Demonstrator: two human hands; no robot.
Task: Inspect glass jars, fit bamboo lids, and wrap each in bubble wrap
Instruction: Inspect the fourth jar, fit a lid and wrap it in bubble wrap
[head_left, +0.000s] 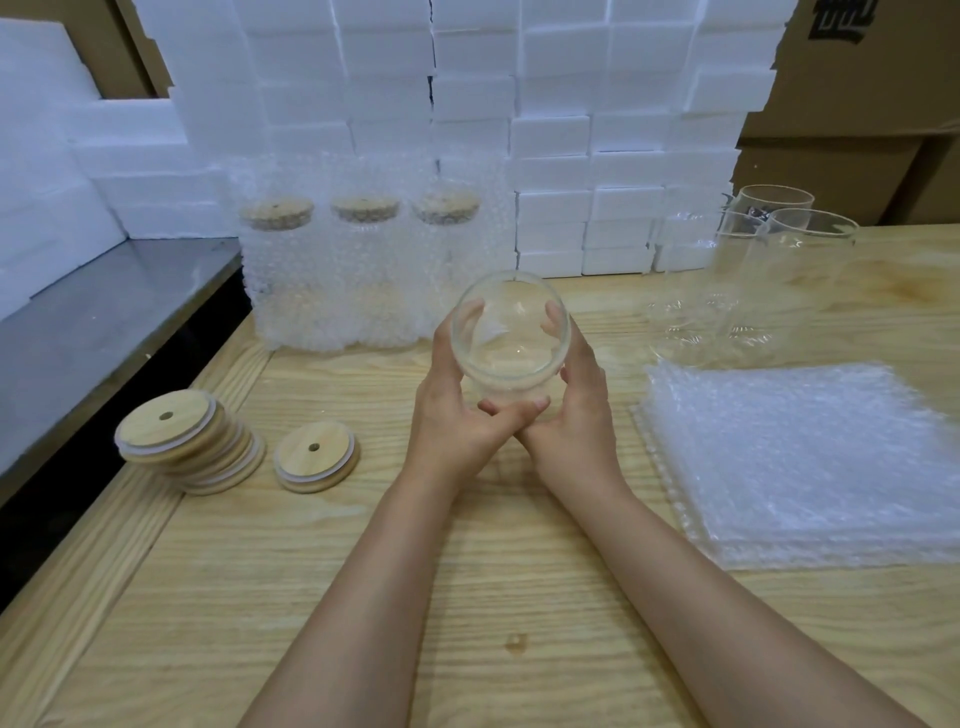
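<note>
Both hands are wrapped round one bare glass jar (511, 338) in the middle of the wooden table (467, 597): left hand (457, 415) grips its 9 o'clock side, right hand (576, 410) its 3 o'clock side, fingers curled round the far wall and thumbs meeting in front near the base. The mouth is open and faces up at the camera, so the long axis runs more or less from the table toward the head, no lid on it. Looks like the inspect step to me. What matters for the next bit: the loose bamboo lid (317, 462) lies flat at about 8 o'clock from the jar, with the leaning lid stack (187, 441) just past it, so the left hand is clearly the nearer one to fetch it. Bubble wrap sheets (805, 467) sit at 4 o'clock, nearer the right hand. Wrapped jars (363, 270) at 11, bare jars (753, 270) at 2. Can't tell if the jar's base touches the table
</note>
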